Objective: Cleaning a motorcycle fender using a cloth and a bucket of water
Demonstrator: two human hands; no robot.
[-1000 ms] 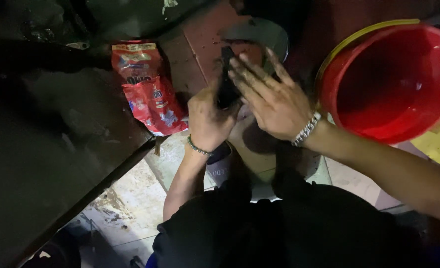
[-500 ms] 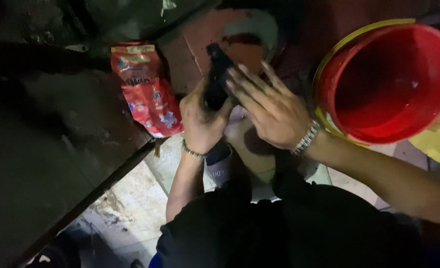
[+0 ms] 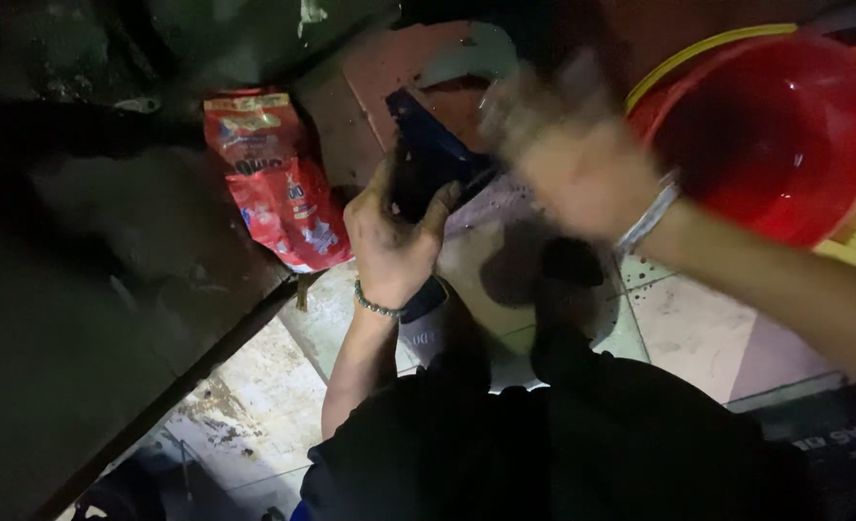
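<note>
The bucket (image 3: 785, 135) was red with a yellow rim. The packet (image 3: 278, 183) was red with blue and white print, and the bracelet (image 3: 378, 307) green. The floor tiles (image 3: 698, 333) were pale pink and cream.

Glossy red plastic bucket (image 3: 775, 135); shiny crinkled foil pouch (image 3: 278, 178); wet, stained floor tiles (image 3: 698, 333); metal bracelet (image 3: 645, 217).

Dark flat block (image 3: 426, 154) — grimy, tilted upright, above the tiled floor
</note>
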